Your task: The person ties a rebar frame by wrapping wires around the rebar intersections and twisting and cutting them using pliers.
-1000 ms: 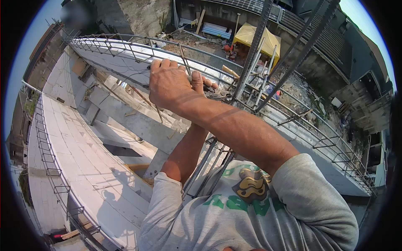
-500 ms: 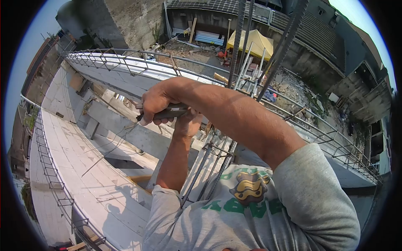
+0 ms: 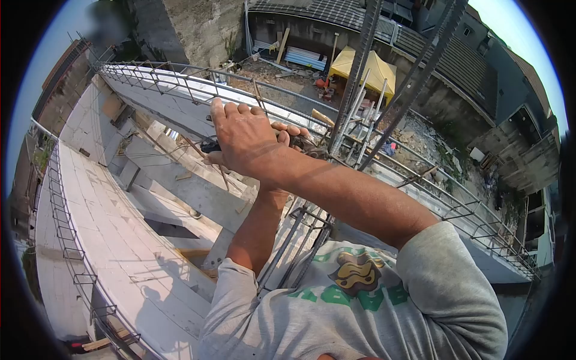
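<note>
My right hand (image 3: 245, 137) reaches across in front of my left forearm, back of the hand up. Its fingers are bent over, and the end of a dark metal tool (image 3: 210, 146) shows by the thumb; the rest of the tool is hidden. Behind my right wrist, the curled fingertips of my left hand (image 3: 293, 133) show close to a rebar joint (image 3: 317, 153). What they close on is out of sight. A thin brown rod (image 3: 223, 174) slants below my right hand. Just beyond both hands runs a long horizontal rebar cage (image 3: 198, 84).
Thick upright rebars (image 3: 359, 72) rise right of my hands. More rebar (image 3: 294, 237) stands close to my shirt. White block walls (image 3: 99, 204) curve along the left, with a drop between them. Far below are a yellow canopy (image 3: 367, 69) and rubble (image 3: 429, 135).
My right hand has turned from a side grip to palm down, so it covers most of the tool. My left hand has moved right and up, toward the rebar joint.
</note>
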`<state>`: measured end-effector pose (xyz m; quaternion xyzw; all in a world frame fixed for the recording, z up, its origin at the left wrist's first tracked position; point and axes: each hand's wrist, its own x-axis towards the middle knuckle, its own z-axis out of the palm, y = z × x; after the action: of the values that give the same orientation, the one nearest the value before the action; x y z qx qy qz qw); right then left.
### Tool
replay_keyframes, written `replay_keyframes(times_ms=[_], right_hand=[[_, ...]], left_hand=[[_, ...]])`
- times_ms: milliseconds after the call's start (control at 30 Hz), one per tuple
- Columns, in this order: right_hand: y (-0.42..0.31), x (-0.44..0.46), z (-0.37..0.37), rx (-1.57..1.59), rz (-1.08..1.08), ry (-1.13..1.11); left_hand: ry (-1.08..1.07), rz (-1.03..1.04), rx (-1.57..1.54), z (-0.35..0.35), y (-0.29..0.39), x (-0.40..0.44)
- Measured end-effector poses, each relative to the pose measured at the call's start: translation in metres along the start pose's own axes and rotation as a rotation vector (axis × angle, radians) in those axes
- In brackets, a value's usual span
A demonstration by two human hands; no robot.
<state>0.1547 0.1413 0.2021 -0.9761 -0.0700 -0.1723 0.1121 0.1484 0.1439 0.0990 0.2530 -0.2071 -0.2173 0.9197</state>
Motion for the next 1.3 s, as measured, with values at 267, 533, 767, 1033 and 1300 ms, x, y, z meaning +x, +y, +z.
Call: replay_keyframes(times_ms=[267, 533, 767, 1033, 1300], right_hand=[[-0.033, -0.001, 0.031, -0.258, 0.124, 0.206], [-0.02, 0.02, 0.051, -0.071, 0.115, -0.059], [-0.025, 0.011, 0.042, -0.071, 0.038, 0.004], [-0.009, 0.025, -0.046, 0.122, 0.035, 0.002], [0.022, 0.068, -0.058, -0.915, -0.284, -0.109]], left_hand=[[0.441, 0.24, 0.631, 0.031, -0.005, -0.006], [0.677, 0.136, 0.546, 0.02, -0.019, 0.001], [0.04, 0.245, 0.303, -0.027, -0.015, -0.004], [-0.144, -0.064, 0.034, -0.024, 0.019, -0.006], [0.099, -0.089, 0.079, -0.021, 0.011, 0.009]])
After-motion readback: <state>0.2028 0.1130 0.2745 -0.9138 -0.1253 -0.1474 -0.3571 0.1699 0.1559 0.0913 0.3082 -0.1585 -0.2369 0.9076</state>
